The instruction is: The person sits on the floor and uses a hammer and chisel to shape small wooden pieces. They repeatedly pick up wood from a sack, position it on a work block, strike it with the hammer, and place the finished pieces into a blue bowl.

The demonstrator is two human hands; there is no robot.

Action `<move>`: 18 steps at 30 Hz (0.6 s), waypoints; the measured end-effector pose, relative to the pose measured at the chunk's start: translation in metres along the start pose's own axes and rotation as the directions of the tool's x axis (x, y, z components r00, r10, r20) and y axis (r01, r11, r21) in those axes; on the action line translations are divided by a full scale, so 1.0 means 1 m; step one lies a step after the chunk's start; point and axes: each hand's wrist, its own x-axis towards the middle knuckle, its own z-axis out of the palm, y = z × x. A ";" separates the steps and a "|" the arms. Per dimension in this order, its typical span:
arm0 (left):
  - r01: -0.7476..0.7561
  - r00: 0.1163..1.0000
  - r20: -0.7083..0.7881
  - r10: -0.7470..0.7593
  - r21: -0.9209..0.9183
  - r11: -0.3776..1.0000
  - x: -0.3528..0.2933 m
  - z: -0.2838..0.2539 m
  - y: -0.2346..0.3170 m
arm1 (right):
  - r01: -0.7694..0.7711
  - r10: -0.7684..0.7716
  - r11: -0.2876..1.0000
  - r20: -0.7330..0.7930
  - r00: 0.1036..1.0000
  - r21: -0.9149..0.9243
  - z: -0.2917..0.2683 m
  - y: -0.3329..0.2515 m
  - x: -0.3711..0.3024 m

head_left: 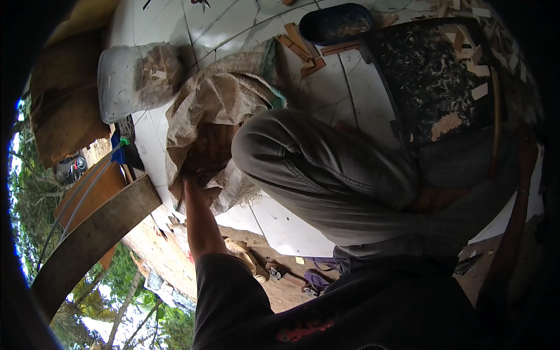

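My left arm reaches into a beige woven sack [201, 96] whose mouth gapes toward me. Of my left hand [190, 178] only the back and wrist show, at the sack's shadowed opening; its fingers are hidden. Brownish pieces, too dark to name, lie inside. At the far right, in deep shade, my right hand [528, 146] hangs beside a black tray-like board [420, 93] strewn with dust and wood scraps. A thin wooden stick [496, 111] runs along that board's right side, near the hand. Whether those fingers hold anything is too dark to see.
My bent leg [315, 157] lies between sack and board on the white tiles [280, 224]. A clear plastic container [119, 84] of wood pieces stands left. Beyond are wood strips [294, 44] and a dark blue basin [309, 26]. Sandals [317, 279] lie below the floor's edge.
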 end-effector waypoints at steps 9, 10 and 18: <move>0.002 0.980 0.201 0.006 -0.041 0.999 -0.021 0.012 -0.003 | -0.082 0.080 0.996 -0.043 0.996 -0.038 0.013 0.015 0.005; 0.001 0.975 0.223 0.009 -0.048 0.999 -0.020 0.012 -0.003 | -0.053 0.054 0.997 -0.021 0.998 0.051 0.011 0.014 0.005; -0.014 0.894 0.444 0.062 -0.109 0.994 -0.042 0.009 -0.014 | -0.065 0.068 0.996 -0.038 0.997 0.060 -0.004 -0.018 -0.001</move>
